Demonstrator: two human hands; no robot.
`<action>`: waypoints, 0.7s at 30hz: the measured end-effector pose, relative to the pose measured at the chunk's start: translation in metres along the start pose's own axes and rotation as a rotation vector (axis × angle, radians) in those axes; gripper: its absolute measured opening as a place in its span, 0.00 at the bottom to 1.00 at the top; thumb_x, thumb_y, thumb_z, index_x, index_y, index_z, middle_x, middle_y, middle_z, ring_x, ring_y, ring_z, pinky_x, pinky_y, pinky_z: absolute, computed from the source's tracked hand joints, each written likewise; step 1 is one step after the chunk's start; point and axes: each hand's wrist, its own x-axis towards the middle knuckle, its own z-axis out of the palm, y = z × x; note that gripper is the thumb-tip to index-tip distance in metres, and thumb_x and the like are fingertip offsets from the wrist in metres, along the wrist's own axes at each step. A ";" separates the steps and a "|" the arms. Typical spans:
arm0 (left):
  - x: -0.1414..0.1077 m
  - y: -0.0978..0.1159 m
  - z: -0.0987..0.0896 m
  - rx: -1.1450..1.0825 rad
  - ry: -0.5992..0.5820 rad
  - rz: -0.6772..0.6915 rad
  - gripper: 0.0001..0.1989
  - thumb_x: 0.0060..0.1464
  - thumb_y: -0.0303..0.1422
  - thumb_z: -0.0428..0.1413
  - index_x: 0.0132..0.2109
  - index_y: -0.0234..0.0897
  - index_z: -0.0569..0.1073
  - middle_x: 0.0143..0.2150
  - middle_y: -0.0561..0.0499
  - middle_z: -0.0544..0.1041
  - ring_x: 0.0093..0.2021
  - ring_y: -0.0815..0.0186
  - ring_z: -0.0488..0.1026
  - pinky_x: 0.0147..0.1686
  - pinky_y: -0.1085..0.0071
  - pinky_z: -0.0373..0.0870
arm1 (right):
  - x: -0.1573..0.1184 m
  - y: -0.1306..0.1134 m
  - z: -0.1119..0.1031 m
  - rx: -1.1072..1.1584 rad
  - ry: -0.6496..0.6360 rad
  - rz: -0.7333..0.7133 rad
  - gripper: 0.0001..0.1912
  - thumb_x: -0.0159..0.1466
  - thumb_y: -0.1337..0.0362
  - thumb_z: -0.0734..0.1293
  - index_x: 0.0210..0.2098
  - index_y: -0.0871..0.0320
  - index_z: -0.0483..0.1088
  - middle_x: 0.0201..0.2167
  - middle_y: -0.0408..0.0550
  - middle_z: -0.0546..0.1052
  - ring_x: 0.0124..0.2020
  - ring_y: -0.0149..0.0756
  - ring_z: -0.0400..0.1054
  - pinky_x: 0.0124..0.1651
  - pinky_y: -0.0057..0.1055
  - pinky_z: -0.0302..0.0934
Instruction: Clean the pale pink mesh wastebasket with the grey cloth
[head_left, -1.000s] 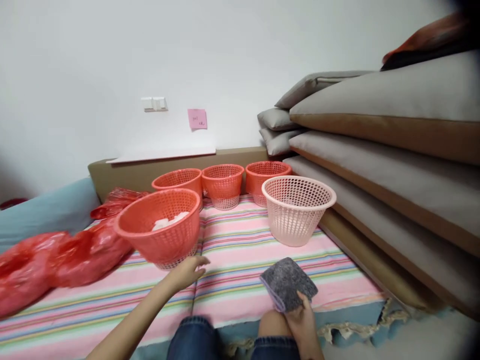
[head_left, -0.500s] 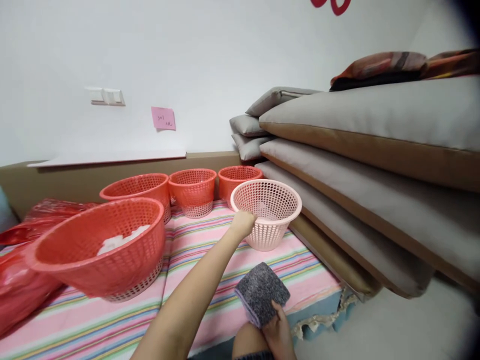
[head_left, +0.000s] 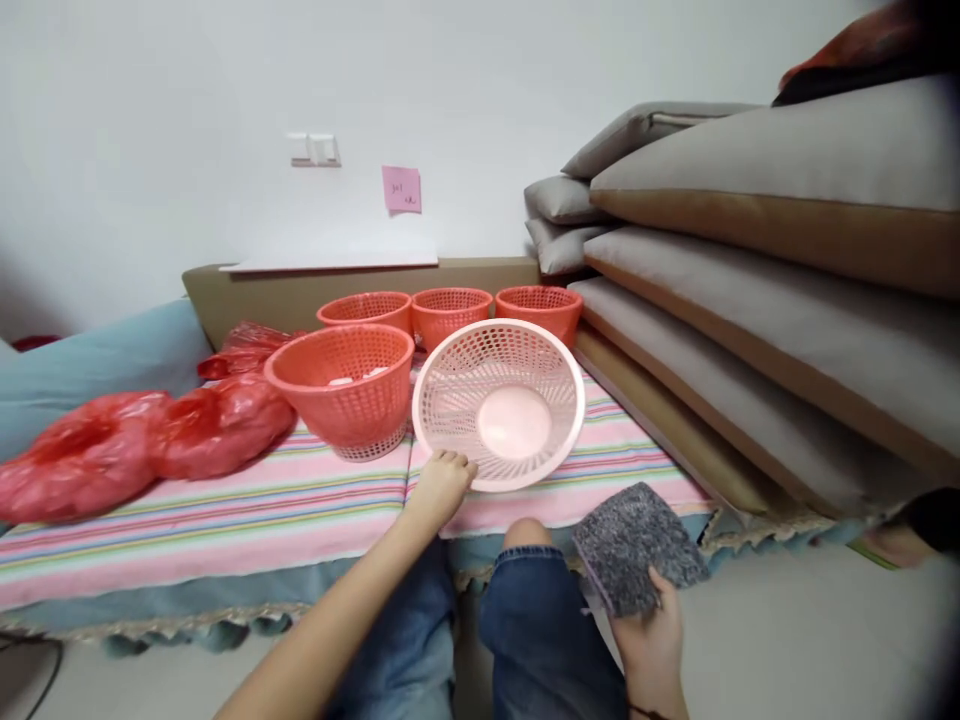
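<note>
My left hand (head_left: 444, 488) is closed on the near rim of a pale pink plastic basket (head_left: 566, 440) with perforated sides. The basket leans toward me, so its round bottom shows, and nothing is seen lying inside it. Over my right knee's side, my right hand (head_left: 651, 630) grips a folded dark grey fluffy cloth (head_left: 637, 545), thumb on top and the other fingers hidden beneath. The cloth is apart from the basket. Behind and left of the pink basket stands a red basket (head_left: 341, 400) with some white pieces inside.
Several more red baskets (head_left: 450, 318) line the back of the striped sheet (head_left: 300, 520). Red plastic bags (head_left: 217, 430) lie at the left. Thick grey cushions (head_left: 750, 300) are stacked on the right. A pink note (head_left: 401, 190) and a switch (head_left: 315, 150) are on the wall.
My left hand has tipped the pink basket toward me and brought it nearer. My right hand with the grey cloth is now farther right. The view has shifted, showing my legs and the floor.
</note>
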 end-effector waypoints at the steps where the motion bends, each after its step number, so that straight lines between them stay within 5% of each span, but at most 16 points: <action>1: -0.019 0.006 0.003 0.002 -0.002 -0.016 0.11 0.60 0.24 0.49 0.41 0.31 0.76 0.39 0.40 0.79 0.44 0.54 0.76 0.46 0.58 0.69 | -0.006 -0.005 0.008 -0.007 0.051 -0.004 0.22 0.54 0.57 0.69 0.48 0.52 0.74 0.36 0.43 0.82 0.38 0.40 0.76 0.43 0.42 0.72; 4: -0.066 0.022 0.013 0.004 0.034 -0.060 0.11 0.61 0.25 0.49 0.44 0.32 0.76 0.39 0.41 0.79 0.44 0.54 0.75 0.46 0.56 0.68 | -0.027 -0.016 0.037 -0.012 0.169 0.000 0.21 0.53 0.58 0.71 0.46 0.53 0.74 0.35 0.42 0.82 0.36 0.37 0.76 0.43 0.40 0.72; 8: -0.100 0.040 0.024 -0.080 0.160 0.059 0.21 0.62 0.23 0.47 0.60 0.38 0.69 0.56 0.43 0.76 0.54 0.59 0.73 0.55 0.59 0.64 | -0.056 -0.018 0.068 -0.002 0.163 -0.053 0.21 0.52 0.61 0.70 0.47 0.55 0.74 0.38 0.43 0.81 0.39 0.37 0.75 0.46 0.40 0.72; 11: -0.105 0.056 0.027 -0.163 0.115 0.113 0.25 0.63 0.22 0.46 0.65 0.40 0.63 0.61 0.46 0.73 0.58 0.63 0.71 0.56 0.64 0.66 | -0.073 -0.015 0.085 -0.052 0.111 -0.141 0.24 0.54 0.59 0.69 0.50 0.56 0.73 0.43 0.46 0.80 0.44 0.40 0.74 0.51 0.43 0.69; 15: -0.100 0.083 0.028 -0.127 -0.022 0.064 0.22 0.62 0.25 0.49 0.62 0.42 0.67 0.56 0.43 0.76 0.53 0.57 0.75 0.50 0.60 0.70 | -0.087 -0.009 0.099 -0.220 0.103 -0.335 0.32 0.56 0.56 0.69 0.58 0.58 0.68 0.53 0.49 0.75 0.55 0.43 0.69 0.61 0.44 0.61; 21: -0.104 0.115 0.034 -0.142 -0.035 -0.019 0.21 0.61 0.24 0.51 0.60 0.40 0.70 0.50 0.39 0.78 0.49 0.52 0.76 0.46 0.54 0.73 | -0.083 -0.005 0.092 -0.655 0.034 -0.610 0.31 0.59 0.55 0.68 0.58 0.63 0.68 0.61 0.56 0.68 0.63 0.46 0.60 0.68 0.44 0.48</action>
